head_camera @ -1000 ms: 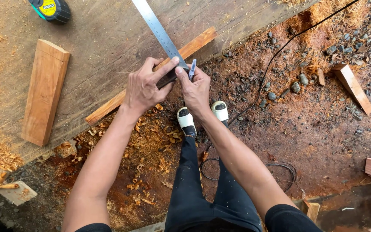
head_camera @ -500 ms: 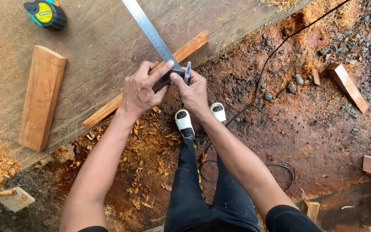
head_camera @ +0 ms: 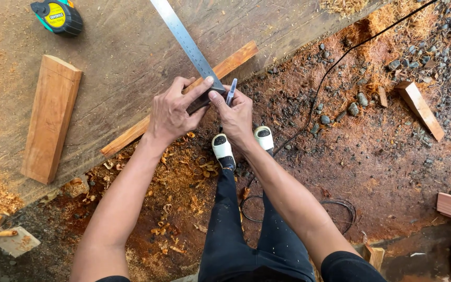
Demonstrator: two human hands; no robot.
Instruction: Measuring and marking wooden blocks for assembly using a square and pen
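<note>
The left hand (head_camera: 172,112) is pressing down on the dark handle of a metal square (head_camera: 186,44), its fingers spread and curled over the handle and its forefinger stretching along the top edge. The right hand (head_camera: 237,116) is closing its thumb and fingers around a pen (head_camera: 230,91), holding it upright with the tip just beside the square's blade. Both are working over a thin wooden strip (head_camera: 184,96) that is lying slantwise near the lower edge of a big worn board (head_camera: 126,57); the square's blade is running up and away across that board. A thicker wooden block (head_camera: 50,117) is lying well apart to the left, and a tape measure (head_camera: 58,16) is sitting near the top edge, leaving open board between them. Below the board's edge, wood shavings (head_camera: 176,183) are lying on the dirt around the person's shoes (head_camera: 223,149). A black cable (head_camera: 330,73) is trailing across the ground to the right, near a small offcut (head_camera: 419,107).
</note>
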